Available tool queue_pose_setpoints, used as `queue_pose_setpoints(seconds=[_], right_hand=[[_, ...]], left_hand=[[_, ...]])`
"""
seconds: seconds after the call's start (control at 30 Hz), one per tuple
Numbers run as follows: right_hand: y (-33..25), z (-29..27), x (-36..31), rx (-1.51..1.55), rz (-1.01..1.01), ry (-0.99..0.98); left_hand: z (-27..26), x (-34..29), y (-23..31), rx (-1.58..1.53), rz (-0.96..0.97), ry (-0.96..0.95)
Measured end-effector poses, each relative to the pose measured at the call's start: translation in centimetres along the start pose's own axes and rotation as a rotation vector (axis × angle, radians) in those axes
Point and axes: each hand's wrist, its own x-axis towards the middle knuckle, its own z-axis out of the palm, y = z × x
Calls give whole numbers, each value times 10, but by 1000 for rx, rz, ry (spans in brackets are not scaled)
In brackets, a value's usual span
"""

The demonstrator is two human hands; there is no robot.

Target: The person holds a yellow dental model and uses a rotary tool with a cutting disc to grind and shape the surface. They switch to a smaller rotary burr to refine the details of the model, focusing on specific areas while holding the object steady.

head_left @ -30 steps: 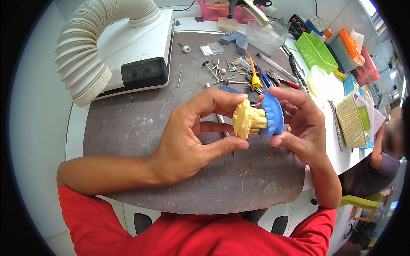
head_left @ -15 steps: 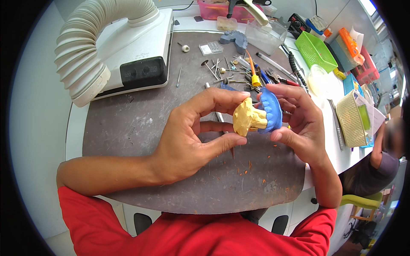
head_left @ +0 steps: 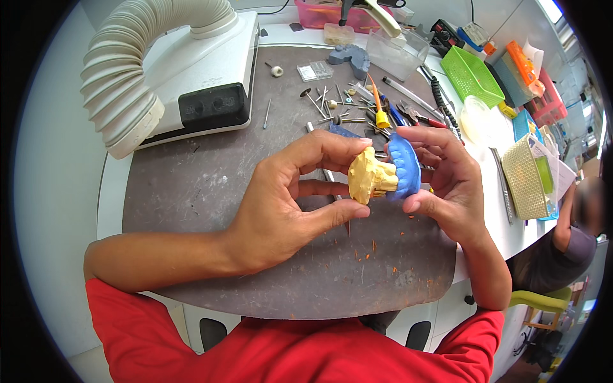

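My left hand (head_left: 281, 198) pinches a yellow plaster dental model (head_left: 364, 177) between thumb and fingers. In my right hand (head_left: 450, 182) is a blue dental model (head_left: 404, 167) with a row of teeth along its edge. The two models meet face to face, teeth toward each other, above the grey work mat (head_left: 211, 191). Where exactly they touch is partly hidden. Behind my left fingers lies a slim pen-like tool (head_left: 328, 175) on the mat, partly covered by the hand.
Several rotary burs (head_left: 313, 102), a yellow-capped orange tool (head_left: 381, 118) and a grey arch-shaped model (head_left: 351, 59) lie behind my hands. A white extraction unit (head_left: 204, 76) with a ribbed hose (head_left: 115, 76) stands left. Green (head_left: 471, 76) and cream (head_left: 527, 182) baskets stand right; a seated person (head_left: 555, 258) is beyond.
Almost nothing differs. My right hand and the blue model have shifted very slightly left toward the yellow model; my left hand stays in place.
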Motion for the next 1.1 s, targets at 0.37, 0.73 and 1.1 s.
queue_pose_setpoints(seconds=[0.37,0.73,1.1], right_hand=[[1,6,-2,82,9,93],[-2,18,1,-646,-320,92],[-5,21,0,-804,-338,105]], left_hand=[[2,1,-1,-44,-47,40],[8,3,4,-222,-111,102],[6,5,1,-181,-101,54]])
